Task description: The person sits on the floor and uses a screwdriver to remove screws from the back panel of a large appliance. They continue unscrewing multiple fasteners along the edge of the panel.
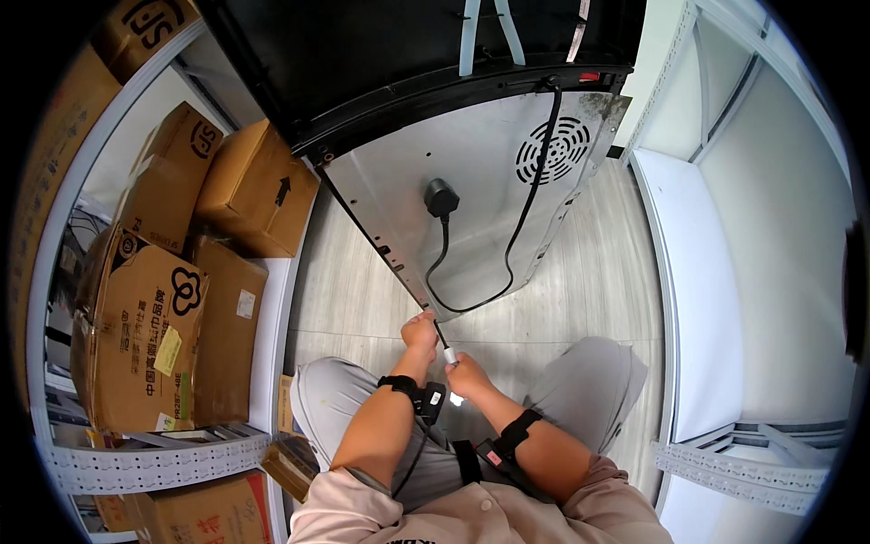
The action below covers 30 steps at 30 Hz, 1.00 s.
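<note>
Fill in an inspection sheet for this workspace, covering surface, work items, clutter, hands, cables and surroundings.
Surface: pale floor, wood-like grain, seams visible.
Work items: appliance's metal panel below a black section; white-handled tool, its dark shaft pointing toward the panel's lower end, contact unclear.
Clutter: small cardboard box beside the left leg.
Hands: right hand closed round the tool; left hand by the shaft, grip unclear.
Cables: black cord loops from a black plug at the panel up to the black section; thin cable below the left forearm's device.
Surroundings: left rack bearing cardboard boxes; right rack with pale shelving.
</note>
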{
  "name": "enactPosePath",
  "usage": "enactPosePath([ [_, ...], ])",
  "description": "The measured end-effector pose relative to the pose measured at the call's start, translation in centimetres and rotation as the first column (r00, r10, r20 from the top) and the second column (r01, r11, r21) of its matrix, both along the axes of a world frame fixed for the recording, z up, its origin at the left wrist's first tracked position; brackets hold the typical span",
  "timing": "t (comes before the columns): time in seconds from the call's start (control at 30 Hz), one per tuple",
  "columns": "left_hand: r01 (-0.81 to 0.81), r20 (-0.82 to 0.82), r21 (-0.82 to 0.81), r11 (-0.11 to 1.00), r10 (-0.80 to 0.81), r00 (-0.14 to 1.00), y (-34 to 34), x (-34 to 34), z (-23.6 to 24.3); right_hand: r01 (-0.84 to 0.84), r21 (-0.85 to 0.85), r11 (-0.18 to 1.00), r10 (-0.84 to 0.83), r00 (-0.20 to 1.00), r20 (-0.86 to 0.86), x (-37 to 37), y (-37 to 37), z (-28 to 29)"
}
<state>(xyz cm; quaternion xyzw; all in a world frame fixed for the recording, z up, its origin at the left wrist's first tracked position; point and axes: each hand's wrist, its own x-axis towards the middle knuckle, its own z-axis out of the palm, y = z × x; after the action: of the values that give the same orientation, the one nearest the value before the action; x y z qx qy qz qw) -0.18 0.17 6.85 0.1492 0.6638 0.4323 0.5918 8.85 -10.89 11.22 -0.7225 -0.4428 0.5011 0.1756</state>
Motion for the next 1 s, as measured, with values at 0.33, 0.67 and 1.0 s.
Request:
enactPosePath([
  [0.33, 0.059, -0.061, -0.068, 0.996, -0.063, 0.996, 0.5, -0.1, -0.8, -0.007, -0.022, 1.000, 0.009, 0.996, 0.094, 0.2, 0.2, -2.1],
  [0.67, 0.028, -0.091, -0.044, 0.999, -0.032, 0.995, 0.7, 0.1, -0.9, -0.025, 0.001, 1.000, 0.025, 0.997, 0.073, 0.3, 0.4, -2.6],
  [1.0, 0.016, -0.023, -0.085, 0.996, -0.018, 1.000, 1.1, -0.4, 0.3, -0.076, 0.013, 0.997, 0.075, 0.994, 0.077, 0.2, 0.5, -2.1],
])
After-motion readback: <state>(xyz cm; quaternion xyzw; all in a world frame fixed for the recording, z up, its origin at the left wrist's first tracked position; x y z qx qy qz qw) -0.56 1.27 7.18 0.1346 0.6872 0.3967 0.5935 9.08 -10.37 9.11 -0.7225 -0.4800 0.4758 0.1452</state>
